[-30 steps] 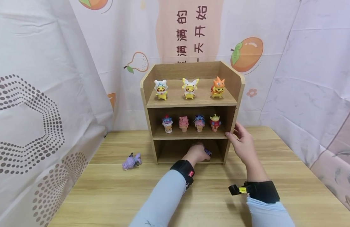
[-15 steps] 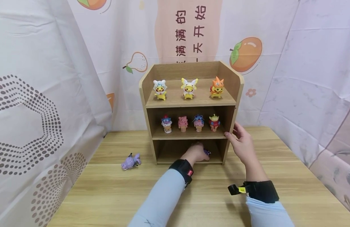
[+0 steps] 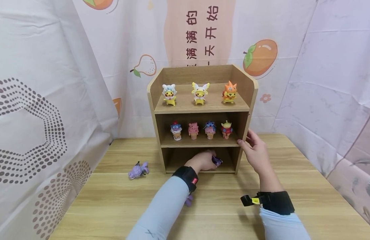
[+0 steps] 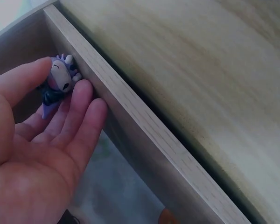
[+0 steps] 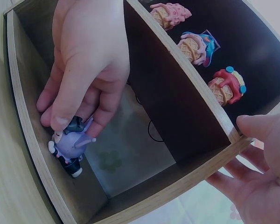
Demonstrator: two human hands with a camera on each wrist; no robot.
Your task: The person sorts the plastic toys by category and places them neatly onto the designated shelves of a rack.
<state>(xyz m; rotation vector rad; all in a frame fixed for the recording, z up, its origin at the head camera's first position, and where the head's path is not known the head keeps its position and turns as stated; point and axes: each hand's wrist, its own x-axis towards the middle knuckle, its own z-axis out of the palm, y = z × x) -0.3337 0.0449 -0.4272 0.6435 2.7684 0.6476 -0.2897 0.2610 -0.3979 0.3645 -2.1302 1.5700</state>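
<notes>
In the lowest compartment of the wooden shelf [image 3: 200, 110], my left hand [image 3: 203, 160] pinches a small purple and black figurine [image 5: 74, 144] between thumb and fingers. The figurine is close over the compartment floor, near its front edge and toward the right side. Its pale face [image 4: 61, 76] shows in the left wrist view. My right hand [image 3: 257, 151] grips the shelf's right side panel, thumb on the front edge and fingers around the outer side, at the height of the middle board.
Three yellow figurines [image 3: 199, 94] in costumes stand on top. Several ice-cream-cone figurines [image 3: 210, 130] line the middle shelf. A purple figurine [image 3: 137, 170] lies on the table [image 3: 119, 200] at left. Another purple piece [image 3: 189, 200] peeks out beside my left forearm.
My left hand and forearm have shifted slightly left, and more of the pinched figurine shows. A purple piece beside the forearm has come into view. The right hand keeps its grip.
</notes>
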